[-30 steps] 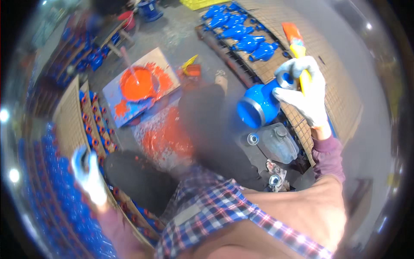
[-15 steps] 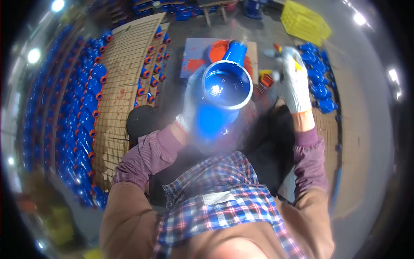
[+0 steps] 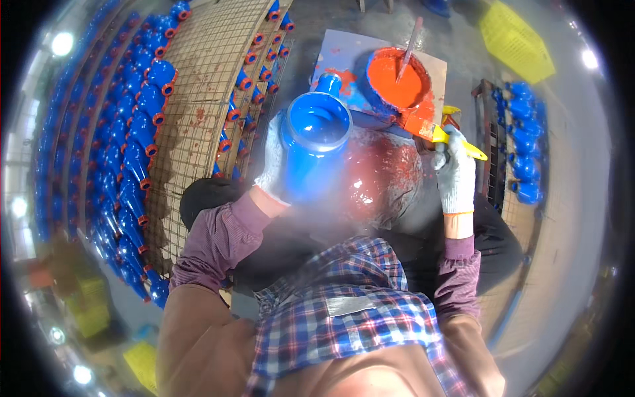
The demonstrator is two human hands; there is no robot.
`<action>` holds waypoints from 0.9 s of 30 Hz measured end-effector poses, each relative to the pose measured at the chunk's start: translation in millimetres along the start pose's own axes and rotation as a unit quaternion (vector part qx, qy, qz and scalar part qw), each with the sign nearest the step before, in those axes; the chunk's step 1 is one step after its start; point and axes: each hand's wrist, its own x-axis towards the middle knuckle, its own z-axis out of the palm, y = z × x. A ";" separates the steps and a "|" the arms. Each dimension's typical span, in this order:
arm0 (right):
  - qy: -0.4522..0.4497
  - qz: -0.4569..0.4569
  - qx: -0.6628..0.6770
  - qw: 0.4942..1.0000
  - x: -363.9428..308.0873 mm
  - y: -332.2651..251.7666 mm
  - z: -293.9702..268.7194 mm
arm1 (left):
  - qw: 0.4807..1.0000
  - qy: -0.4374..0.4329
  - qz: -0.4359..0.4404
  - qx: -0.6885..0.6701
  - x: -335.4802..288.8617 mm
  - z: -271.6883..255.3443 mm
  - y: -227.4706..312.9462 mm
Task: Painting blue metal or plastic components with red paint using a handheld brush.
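Observation:
My gloved left hand (image 3: pixel 272 162) is wrapped round the left side of a glossy blue pipe fitting (image 3: pixel 311 165), holding it above my lap. Its round open mouth faces up, with a pale rim, and a narrower neck points away from me. In my gloved right hand (image 3: pixel 454 165) is a paintbrush (image 3: pixel 456 140) with a yellow handle. Its red-coated head is at the near right rim of a paint pot (image 3: pixel 431 86) full of orange-red paint; whether it touches the rim I cannot tell. A stick (image 3: pixel 411 46) stands in the paint.
The pot stands on a paint-spattered board (image 3: pixel 334 49). Another yellow-and-red tool (image 3: pixel 451 114) lies behind the brush. Racks of blue fittings with red ends (image 3: pixel 142 132) line the left; more blue fittings (image 3: pixel 524 142) sit at right. A yellow crate (image 3: pixel 516 40) stands far right. Red-smeared sheeting (image 3: pixel 377 178) covers the near middle.
My right hand has come nearer, bringing the brush to the pot's near right rim. The fitting has shifted left in view, uncovering the pot. The whole view has turned somewhat.

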 end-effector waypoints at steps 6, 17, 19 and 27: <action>-0.013 -0.102 -0.274 0.956 -16.4 -7.2 6.6 | 0.977 0.079 -0.081 -0.179 -13.2 20.8 0.4; -0.010 -0.223 -0.412 0.883 -19.1 -56.4 13.3 | 0.677 -0.094 0.099 0.723 -22.5 81.9 23.4; -0.054 -0.222 -0.457 0.860 -13.5 -56.0 11.3 | 0.508 -0.102 0.146 0.843 -23.3 91.9 18.4; -0.131 -0.209 -0.579 0.777 4.6 -21.9 6.4 | 0.306 -0.191 0.205 0.910 -23.9 118.6 17.4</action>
